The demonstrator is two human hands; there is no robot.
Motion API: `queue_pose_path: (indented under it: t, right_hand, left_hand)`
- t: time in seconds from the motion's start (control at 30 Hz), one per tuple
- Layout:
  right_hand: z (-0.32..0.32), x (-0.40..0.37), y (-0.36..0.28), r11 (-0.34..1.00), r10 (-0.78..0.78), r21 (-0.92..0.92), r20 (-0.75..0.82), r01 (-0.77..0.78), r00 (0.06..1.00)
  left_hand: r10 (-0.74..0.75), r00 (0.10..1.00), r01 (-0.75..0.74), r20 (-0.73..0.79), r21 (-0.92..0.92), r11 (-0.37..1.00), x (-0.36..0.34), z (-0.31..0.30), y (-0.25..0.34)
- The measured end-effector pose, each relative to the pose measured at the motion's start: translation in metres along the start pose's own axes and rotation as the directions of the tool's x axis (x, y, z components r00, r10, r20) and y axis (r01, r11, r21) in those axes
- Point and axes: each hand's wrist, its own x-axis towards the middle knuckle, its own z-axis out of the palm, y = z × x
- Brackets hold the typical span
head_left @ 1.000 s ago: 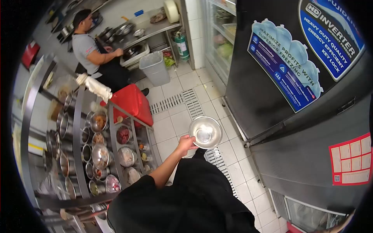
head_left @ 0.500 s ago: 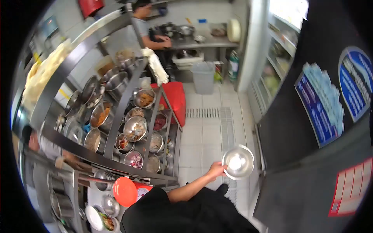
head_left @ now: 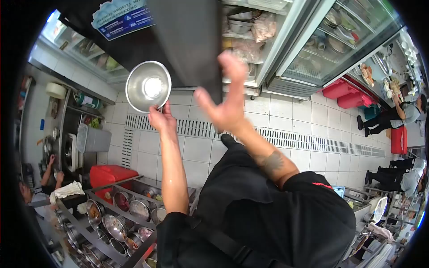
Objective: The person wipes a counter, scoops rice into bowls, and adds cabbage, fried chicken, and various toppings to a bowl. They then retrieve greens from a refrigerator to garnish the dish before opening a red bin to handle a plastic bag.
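Observation:
A shiny steel bowl (head_left: 147, 87) is gripped at its rim by my left hand (head_left: 163, 119), its hollow facing up and nothing visible in it. My right hand (head_left: 227, 102) is raised with thumb and fingers spread, a little blurred. It overlaps the edge of a dark refrigerator door (head_left: 187, 44) that stands swung open. Beyond that hand, the refrigerator's shelves show bagged food (head_left: 263, 27) and a metal pot (head_left: 240, 26).
A glass-fronted refrigerator (head_left: 326, 40) stands to the right. Below left, a metal rack (head_left: 105, 243) holds several bowls of ingredients. A floor drain grate (head_left: 192, 128) crosses the tiles. One person (head_left: 42, 187) works at the left; other people (head_left: 404, 114) stand far right.
The view has turned right, bringing the opened refrigerator into sight. My right hand has come into view, raised at the door's edge. The bowl stays in my left hand.

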Motion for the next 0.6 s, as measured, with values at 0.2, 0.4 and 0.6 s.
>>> queue_pose_path:
  t: [0.2,0.4,0.6]
  right_hand:
    - [-0.050,-0.095,0.010,0.908,0.298,0.086,0.556,-0.410,0.776]
    - [-0.119,-0.131,0.083,0.855,0.499,-0.198,0.564,-0.479,0.658]
    - [-0.124,-0.088,0.134,0.857,0.515,-0.312,0.512,-0.409,0.688]
  left_hand:
    - [0.032,0.998,-0.036,-0.048,-0.082,0.996,0.033,-0.008,-0.004]
    - [0.117,0.980,-0.118,-0.158,0.005,0.993,0.062,-0.009,0.038]
    - [0.267,0.943,-0.269,-0.201,0.019,0.963,0.040,0.013,0.030]
